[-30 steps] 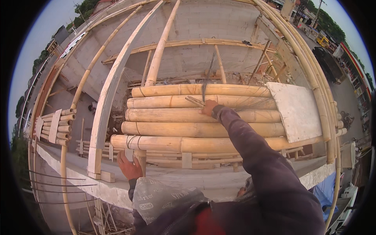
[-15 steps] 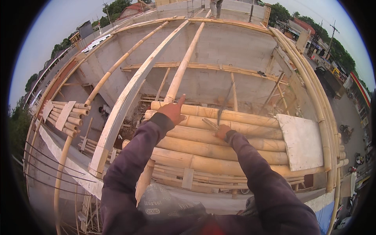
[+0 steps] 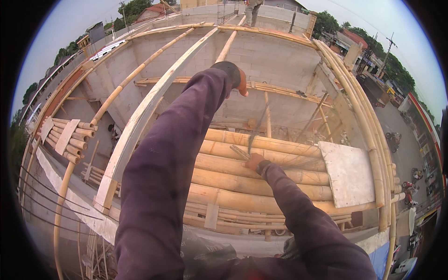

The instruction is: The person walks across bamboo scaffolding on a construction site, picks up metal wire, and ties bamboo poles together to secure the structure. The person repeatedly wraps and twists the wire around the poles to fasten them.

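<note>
Brown two-pronged tool (image 3: 239,152): lying over the far side of the bamboo poles (image 3: 261,182), right hand (image 3: 254,162) clasping its near end. Dark wire (image 3: 252,136) is rising just beside; whether the hand is gripping it too, cannot tell. Left hand (image 3: 242,84) is hovering farther forward; its grip is unclear. Judgement: holding the tool firmly and gathering loose wire should be helping; rounded poles may be shifting under pressure. Poles are lying side by side, white board (image 3: 350,172) overlapping them at right. Block wall (image 3: 280,56) is standing beyond; road (image 3: 396,151) is running along the right.
</note>
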A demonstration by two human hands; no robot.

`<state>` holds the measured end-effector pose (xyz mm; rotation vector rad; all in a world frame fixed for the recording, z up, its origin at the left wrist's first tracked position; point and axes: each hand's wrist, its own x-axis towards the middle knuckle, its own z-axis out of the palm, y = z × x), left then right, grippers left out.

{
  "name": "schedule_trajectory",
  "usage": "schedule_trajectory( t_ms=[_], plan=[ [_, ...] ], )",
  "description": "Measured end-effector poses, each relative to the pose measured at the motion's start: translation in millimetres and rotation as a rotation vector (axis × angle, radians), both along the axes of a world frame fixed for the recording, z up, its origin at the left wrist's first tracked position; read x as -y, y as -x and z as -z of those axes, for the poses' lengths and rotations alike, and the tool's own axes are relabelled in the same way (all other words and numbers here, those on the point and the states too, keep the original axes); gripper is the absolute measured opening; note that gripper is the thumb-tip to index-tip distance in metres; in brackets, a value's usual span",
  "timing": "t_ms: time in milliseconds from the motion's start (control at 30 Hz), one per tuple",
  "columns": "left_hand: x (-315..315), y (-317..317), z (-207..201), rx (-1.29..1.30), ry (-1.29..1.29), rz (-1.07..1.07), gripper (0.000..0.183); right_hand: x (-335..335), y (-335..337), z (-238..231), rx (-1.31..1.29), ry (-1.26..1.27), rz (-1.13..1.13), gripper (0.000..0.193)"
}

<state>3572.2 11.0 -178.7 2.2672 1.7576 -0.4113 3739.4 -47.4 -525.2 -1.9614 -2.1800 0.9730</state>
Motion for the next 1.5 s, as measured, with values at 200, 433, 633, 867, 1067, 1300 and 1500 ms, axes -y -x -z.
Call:
schedule_trajectory(
  t_ms=[200, 433, 633, 867, 1067, 1300, 1500],
  plan=[
    [-2.7, 3.7, 24.7, -0.093, -0.194, 0.144, 0.061, -1.0, -0.1, 3.6, -0.009, 0.024, 0.022, 0.067],
    [-7.8, 1.6, 21.8, 0.236, -0.684, 0.162, 0.075, -2.8, -2.4, 5.9, 0.013, -0.016, 0.037, 0.066],
    [10.0, 93.9, 17.2, 0.313, -0.846, 0.295, 0.032, -12.2, -2.1, 16.8, -0.053, 0.004, -0.033, 0.066],
    [171.7, 254.0, 163.8, -0.082, 0.011, -0.413, 0.053, -20.9, -9.8, 31.8, -0.057, 0.005, -0.01, 0.067],
    [293.9, 314.5, 310.3, 0.174, 0.124, -0.738, 0.085, -23.1, -10.9, 30.6, -0.036, -0.025, -0.026, 0.06],
    [355.8, 294.7, 396.5, 0.363, -0.085, -0.933, 0.098, -16.1, -8.2, 25.0, -0.099, 0.003, -0.021, 0.054],
    [348.9, 273.2, 395.4, 0.458, -0.137, -0.951, 0.078, -7.2, -2.6, 14.0, -0.073, -0.033, 0.071, 0.065]
  ],
)
